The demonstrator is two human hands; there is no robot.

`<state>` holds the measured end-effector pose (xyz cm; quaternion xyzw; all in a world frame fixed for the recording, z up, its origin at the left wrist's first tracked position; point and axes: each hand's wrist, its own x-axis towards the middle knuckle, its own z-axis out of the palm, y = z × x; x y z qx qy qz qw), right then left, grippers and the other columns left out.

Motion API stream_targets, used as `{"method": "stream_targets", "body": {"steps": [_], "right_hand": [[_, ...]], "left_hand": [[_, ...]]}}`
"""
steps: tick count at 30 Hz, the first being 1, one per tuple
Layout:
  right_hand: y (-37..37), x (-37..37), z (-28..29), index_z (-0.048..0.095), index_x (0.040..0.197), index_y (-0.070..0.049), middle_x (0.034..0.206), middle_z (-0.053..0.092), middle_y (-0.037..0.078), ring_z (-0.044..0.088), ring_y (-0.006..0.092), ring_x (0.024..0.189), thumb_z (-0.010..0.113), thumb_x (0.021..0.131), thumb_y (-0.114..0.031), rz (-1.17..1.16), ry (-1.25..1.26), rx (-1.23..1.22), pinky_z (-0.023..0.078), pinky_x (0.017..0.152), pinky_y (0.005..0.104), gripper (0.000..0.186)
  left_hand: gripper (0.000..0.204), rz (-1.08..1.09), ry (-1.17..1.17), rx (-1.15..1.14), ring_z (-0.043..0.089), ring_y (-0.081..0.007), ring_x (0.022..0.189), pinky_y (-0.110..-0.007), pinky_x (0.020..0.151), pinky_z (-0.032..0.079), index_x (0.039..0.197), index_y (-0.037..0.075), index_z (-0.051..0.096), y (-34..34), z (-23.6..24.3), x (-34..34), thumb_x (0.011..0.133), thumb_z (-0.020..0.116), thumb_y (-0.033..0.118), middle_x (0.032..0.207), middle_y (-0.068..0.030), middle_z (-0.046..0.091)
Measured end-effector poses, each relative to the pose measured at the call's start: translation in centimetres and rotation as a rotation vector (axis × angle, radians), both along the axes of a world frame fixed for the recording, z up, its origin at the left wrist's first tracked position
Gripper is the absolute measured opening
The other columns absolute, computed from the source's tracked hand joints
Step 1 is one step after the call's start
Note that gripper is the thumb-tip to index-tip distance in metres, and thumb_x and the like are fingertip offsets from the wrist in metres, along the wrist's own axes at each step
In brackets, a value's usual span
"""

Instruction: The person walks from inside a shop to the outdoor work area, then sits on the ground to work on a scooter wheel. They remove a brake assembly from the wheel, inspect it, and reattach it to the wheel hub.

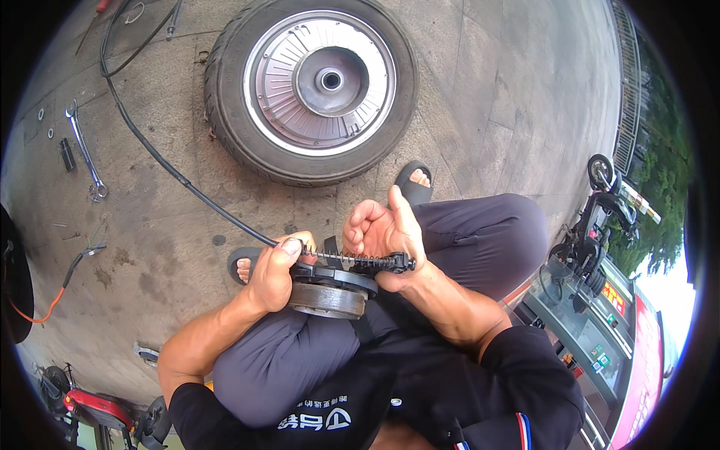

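My left hand point(276, 271) is closed around the end of a black brake cable point(191, 189), its thumb pressing where the cable meets a thin coil spring point(341, 256). Just below sits a round drum brake assembly point(328, 300), a black plate with a worn metal ring, held over my lap. The spring runs right to a dark lever end with a nut point(403, 262). That end rests against the heel of my right hand point(386, 234), which is turned palm up with thumb stretched out and fingers loosely bent, nothing between them.
A hub-motor wheel point(330, 82) with a thick tyre lies flat on the paving ahead. On the left are a combination wrench point(88, 154), a black socket point(67, 154), small washers and an orange wire point(52, 304). Scooters point(592, 225) stand at the far right and lower left.
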<state>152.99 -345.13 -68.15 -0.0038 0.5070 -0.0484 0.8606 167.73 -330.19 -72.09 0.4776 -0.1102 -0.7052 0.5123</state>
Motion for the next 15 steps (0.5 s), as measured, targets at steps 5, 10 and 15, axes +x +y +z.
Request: {"method": "stream_targets", "body": {"steps": [5, 10, 15], "right_hand": [[0.6, -0.6, 1.0, 0.057, 0.080, -0.006, 0.057, 0.041, 0.000, 0.036, 0.0113, 0.051, 0.033, 0.103, -0.060, 0.223, 0.133, 0.043, 0.031, 0.049, 0.0243, 0.064], [0.5, -0.7, 0.2, 0.053, 0.079, -0.007, 0.058, 0.040, 0.001, 0.036, 0.0131, 0.052, 0.031, 0.105, -0.056, 0.277, 0.231, 0.015, 0.033, 0.052, 0.0269, 0.060], [-0.3, -0.2, -0.3, 0.053, 0.080, -0.008, 0.064, 0.043, 0.002, 0.044, 0.0162, 0.064, 0.034, 0.104, -0.056, 0.345, 0.227, -0.070, 0.037, 0.063, 0.0292, 0.057]], "left_hand": [[0.047, -0.041, -0.006, 0.010, 0.044, -0.0148, 0.065, -0.032, 0.064, 0.037, 0.073, 0.001, 0.048, 0.3, 0.8, -0.8, 0.094, 0.036, 0.042, 0.067, -0.0054, 0.049], [0.046, -0.075, -0.135, -0.073, 0.044, -0.0175, 0.063, -0.034, 0.061, 0.036, 0.074, 0.000, 0.048, 0.1, 1.0, -1.3, 0.094, 0.036, 0.041, 0.066, -0.0075, 0.048], [0.055, -0.032, -0.190, -0.062, 0.049, -0.0124, 0.072, -0.029, 0.067, 0.040, 0.096, -0.002, 0.058, -0.7, 1.6, -2.0, 0.093, 0.033, 0.047, 0.080, -0.0061, 0.057]]}}
